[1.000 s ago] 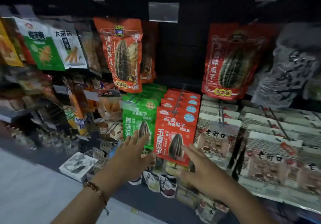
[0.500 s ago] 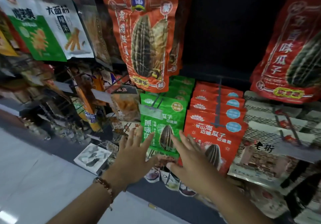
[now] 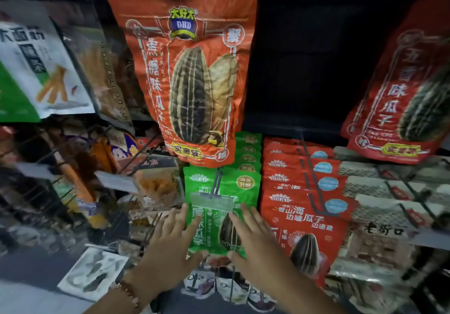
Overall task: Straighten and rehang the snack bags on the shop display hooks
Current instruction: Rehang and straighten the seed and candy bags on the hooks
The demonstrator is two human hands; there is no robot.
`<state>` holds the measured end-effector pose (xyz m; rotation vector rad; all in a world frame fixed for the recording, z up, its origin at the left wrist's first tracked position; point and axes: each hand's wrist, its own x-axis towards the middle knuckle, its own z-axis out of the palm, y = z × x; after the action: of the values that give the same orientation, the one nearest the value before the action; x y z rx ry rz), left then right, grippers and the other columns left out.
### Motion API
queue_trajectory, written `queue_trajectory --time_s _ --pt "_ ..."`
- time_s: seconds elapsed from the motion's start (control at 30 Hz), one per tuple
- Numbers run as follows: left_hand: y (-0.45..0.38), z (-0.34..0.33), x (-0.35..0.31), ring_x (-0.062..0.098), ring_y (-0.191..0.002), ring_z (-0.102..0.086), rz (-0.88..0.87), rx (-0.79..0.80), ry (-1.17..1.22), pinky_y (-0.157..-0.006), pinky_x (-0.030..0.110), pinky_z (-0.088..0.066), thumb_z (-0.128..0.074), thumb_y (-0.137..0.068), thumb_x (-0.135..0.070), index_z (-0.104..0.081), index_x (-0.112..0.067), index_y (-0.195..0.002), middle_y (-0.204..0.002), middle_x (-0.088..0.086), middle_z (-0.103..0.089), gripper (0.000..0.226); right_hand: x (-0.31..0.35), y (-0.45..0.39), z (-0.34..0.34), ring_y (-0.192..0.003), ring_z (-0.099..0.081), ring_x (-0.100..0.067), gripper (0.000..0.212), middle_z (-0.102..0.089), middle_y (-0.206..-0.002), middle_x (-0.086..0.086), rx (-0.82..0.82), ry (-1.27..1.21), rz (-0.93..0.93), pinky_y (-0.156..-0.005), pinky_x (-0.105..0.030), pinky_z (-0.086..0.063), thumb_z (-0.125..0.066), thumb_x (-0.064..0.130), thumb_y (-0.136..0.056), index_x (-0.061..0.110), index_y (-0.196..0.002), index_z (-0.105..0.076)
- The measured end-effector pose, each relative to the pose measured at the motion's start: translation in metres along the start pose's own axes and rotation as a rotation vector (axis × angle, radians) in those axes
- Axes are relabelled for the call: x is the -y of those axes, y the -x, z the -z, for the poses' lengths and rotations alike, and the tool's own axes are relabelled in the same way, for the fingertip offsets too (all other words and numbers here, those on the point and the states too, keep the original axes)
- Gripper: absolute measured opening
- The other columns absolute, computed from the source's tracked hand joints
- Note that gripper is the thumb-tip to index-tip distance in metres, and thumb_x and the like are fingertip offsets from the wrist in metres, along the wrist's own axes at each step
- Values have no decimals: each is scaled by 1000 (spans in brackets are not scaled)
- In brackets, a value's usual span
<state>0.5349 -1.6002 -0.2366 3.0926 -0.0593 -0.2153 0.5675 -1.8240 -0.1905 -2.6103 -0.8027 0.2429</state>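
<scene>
Both my hands, left hand [image 3: 168, 248] and right hand [image 3: 255, 243], flat, fingers straight, flanking green bag [image 3: 214, 231] lower centre, gripping nothing; careless squeeze might slip it off hook [image 3: 216, 179].

Green bag [image 3: 220, 201] between both hands, left of red bags [image 3: 302, 206]

Obscured and cropped items on the display

The left hand [image 3: 168, 240] and right hand [image 3: 255, 238] cover the lower sides of the front green bag [image 3: 220, 216]; whether either grips it cannot be told. The green bags behind [image 3: 248, 154] show only top edges. The red bag [image 3: 404, 89] is cropped at right, the white bag [image 3: 41, 70] at left. Left-hand racks [image 3: 48, 179] are blurred.
</scene>
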Motion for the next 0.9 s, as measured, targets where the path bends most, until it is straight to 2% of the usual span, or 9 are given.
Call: queue_trajectory --time_s 0.1,0.2,0.27,0.4,0.5,0.6,0.73,0.8,0.9 --pt "-5 1 21 35 -145 22 -67 11 -40 -119 47 6 1 -83 -80 14 -40 -152 -155 8 33 82 21 -8 -15 -144 26 -16 82 31 -153 9 -41 -26 -103 -111 -34 14 -50 42 -97 35 -154 9" --pt "-10 -1 41 43 -137 -40 -89 10 -75 -101 56 -45 -31 -86 -68 -32 -30 -151 -157 16 -28 76 40 -16 -33 -144 24 -15 82 25 -154 9 -58 -38 -214 -113 -32 11 -50 42 -97 35 -154 10" --pt "-19 -5 53 43 -131 -48 -100 -1 -70 -96 55 -48 -34 -82 -66 -31 -26 -151 -153 15 -39 79 48 -24 -41 -145 21 -15 81 15 -161 6 -82 -29 -265 -115 -32 8 -50 43 -97 33 -154 7" --pt "-29 -11 61 46 -143 -27 -203 -109 -57 -111 57 -28 -45 -86 -61 -4 -29 -154 -163 16 -11 85 56 -38 -52 -150 7 -24 77 -1 -163 4 -137 -29 -339 -118 -36 4 -51 42 -96 27 -155 -3" --pt "-36 -15 50 47 -145 -19 -154 -168 -21 -115 57 -24 -56 -86 -58 7 -29 -152 -162 16 2 96 49 -46 -54 -149 -9 -24 67 -18 -159 2 -193 12 -344 -123 -41 -12 -55 42 -93 23 -149 -21" --pt "-44 -12 33 46 -144 -23 -82 -210 53 -112 56 -31 -58 -83 -58 8 -24 -154 -161 22 -2 103 30 -56 -54 -150 -8 -24 72 3 -164 2 -216 -8 -320 -122 -42 -15 -57 36 -91 26 -151 -19" --pt "-63 -2 17 38 -149 15 -10 -144 96 -123 50 -7 -36 -98 -53 33 -23 -148 -151 15 40 90 5 -82 -51 -151 2 -23 87 13 -162 6 -262 -37 -285 -121 -46 -18 -60 25 -89 27 -156 -5" --pt "-71 7 11 38 -150 6 3 -176 153 -122 49 -13 -38 -99 -49 22 -23 -153 -157 15 33 85 -1 -92 -49 -151 3 -22 81 8 -163 7 -270 -50 -264 -122 -46 -15 -58 27 -91 26 -156 -11" --pt "-71 4 8 42 -137 -37 30 -261 338 -105 48 -45 -54 -95 -34 2 -27 -156 -163 14 11 83 0 -89 -49 -149 -14 -20 73 -12 -163 2 -391 -141 -302 -120 -36 -21 -62 25 -89 20 -153 -27"
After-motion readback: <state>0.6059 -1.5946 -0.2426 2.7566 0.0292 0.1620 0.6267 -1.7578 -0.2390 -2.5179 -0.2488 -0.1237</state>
